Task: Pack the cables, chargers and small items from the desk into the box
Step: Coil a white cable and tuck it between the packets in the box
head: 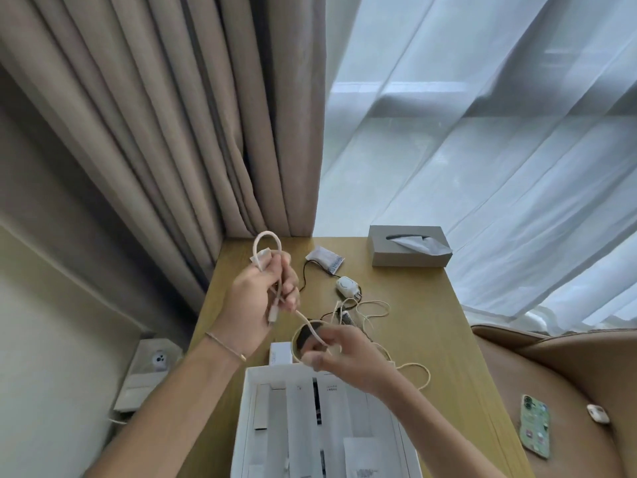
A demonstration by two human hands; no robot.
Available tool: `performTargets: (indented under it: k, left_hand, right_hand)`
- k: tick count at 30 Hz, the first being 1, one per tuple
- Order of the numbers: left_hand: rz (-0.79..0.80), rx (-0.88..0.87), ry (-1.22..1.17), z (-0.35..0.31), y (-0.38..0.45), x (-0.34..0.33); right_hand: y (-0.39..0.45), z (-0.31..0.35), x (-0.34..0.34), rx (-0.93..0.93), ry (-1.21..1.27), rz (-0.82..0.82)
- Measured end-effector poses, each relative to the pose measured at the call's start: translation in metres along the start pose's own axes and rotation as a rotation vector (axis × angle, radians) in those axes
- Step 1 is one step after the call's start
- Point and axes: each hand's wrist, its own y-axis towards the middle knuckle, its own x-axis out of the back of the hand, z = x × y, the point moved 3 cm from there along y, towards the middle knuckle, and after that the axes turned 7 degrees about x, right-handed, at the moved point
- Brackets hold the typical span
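Note:
My left hand [265, 294] grips a folded loop of pale pink cable [267, 241] raised above the wooden desk [431, 326]; one plug hangs below the fist. My right hand [339, 353] pinches the same cable lower down, where it curves into a ring. Under both hands stands the open white box [248, 408] with grey and white packets inside. Further back on the desk lie a white charger [347, 286], a tangle of cream and black cables [365, 313] and a small white pouch [325, 258].
A grey tissue box [408, 246] sits at the desk's far edge. To the right, a brown chair [565, 360] carries a green phone [535, 431] and a small white earbud case [598, 414]. Beige curtains hang behind; a small white box [281, 353] lies by the large box.

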Motion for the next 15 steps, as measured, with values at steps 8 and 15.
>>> performTargets:
  k: [8,15]
  left_hand:
    - [-0.329,-0.16,-0.074,-0.047,-0.018,0.105]
    - [-0.698,-0.191,0.564,-0.008,-0.007,0.136]
  right_hand:
    - [0.025,-0.058,0.04,-0.256,-0.307,-0.166]
    - [0.039,-0.034,0.068,-0.205,-0.153,-0.217]
